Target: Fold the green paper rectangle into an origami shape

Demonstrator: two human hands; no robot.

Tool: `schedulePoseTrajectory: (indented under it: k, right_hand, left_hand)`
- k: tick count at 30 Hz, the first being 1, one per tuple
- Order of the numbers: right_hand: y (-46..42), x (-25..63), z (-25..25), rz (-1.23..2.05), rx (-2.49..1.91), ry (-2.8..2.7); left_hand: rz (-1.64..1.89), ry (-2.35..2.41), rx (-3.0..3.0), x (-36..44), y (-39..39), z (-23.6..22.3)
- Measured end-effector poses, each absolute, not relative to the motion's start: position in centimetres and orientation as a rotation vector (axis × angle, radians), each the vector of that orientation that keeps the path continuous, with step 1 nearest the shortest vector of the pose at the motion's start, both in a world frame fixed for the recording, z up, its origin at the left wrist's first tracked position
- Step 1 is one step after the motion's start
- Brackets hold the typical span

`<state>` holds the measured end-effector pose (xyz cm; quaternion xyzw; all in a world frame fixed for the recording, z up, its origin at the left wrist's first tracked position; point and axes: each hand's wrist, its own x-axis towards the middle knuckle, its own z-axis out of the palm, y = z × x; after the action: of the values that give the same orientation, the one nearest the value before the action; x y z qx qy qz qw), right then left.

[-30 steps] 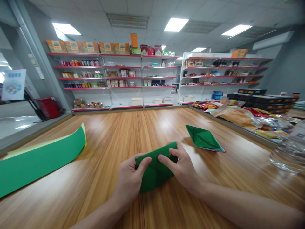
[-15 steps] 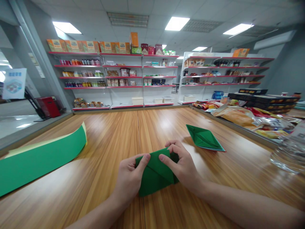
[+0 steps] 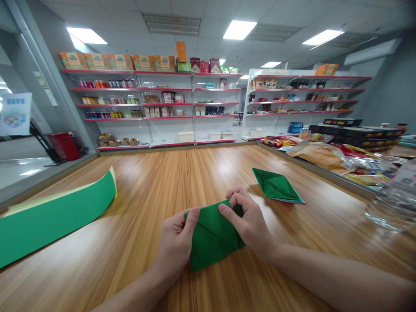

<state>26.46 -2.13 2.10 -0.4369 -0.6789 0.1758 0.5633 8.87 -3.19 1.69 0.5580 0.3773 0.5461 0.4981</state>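
A folded sheet of green paper [image 3: 212,238] with creases across it is held up near the middle of the wooden table. My left hand [image 3: 178,236] pinches its upper left corner, thumb on the near face. At the upper right edge, my right hand [image 3: 248,223] is closed on the same paper, thumb in front and fingers curled over the top. Part of the paper behind the right hand is hidden. Beyond the right hand lies a folded green paper piece [image 3: 276,186], diamond-shaped, with layered edges showing some white and red.
On the left lies a long green paper strip [image 3: 58,216] with a pale yellow back, its far end curling up. A clear plastic bottle [image 3: 390,208] stands at the right. Snack packets [image 3: 321,156] and black boxes [image 3: 354,136] sit behind the table's right edge. Stocked shelves [image 3: 162,104] stand beyond.
The left thumb has shifted slightly left along the paper's top edge. The paper's face has tilted a little, and both hands keep their grip. The view has moved slightly.
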Motion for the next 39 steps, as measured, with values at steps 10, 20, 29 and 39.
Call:
schedulePoseTrajectory:
  k: [10,20,29,39]
  right_hand:
    - [-1.8,26.9,2.8,0.392,-1.168,-1.719]
    - [-1.6,26.8,2.7,1.167,-1.171,-2.08]
    - [-2.0,26.6,1.5,1.041,-1.109,-2.054]
    - [-2.3,26.4,1.3,1.242,-1.08,-2.15]
  left_hand:
    - [1.279,0.991,1.376,8.0,-2.3,1.4]
    - [0.847,0.995,1.46,5.5,1.0,2.5]
    - [0.615,0.94,1.246,4.9,0.8,3.5]
    - [0.663,1.099,1.656,5.8,0.5,3.1]
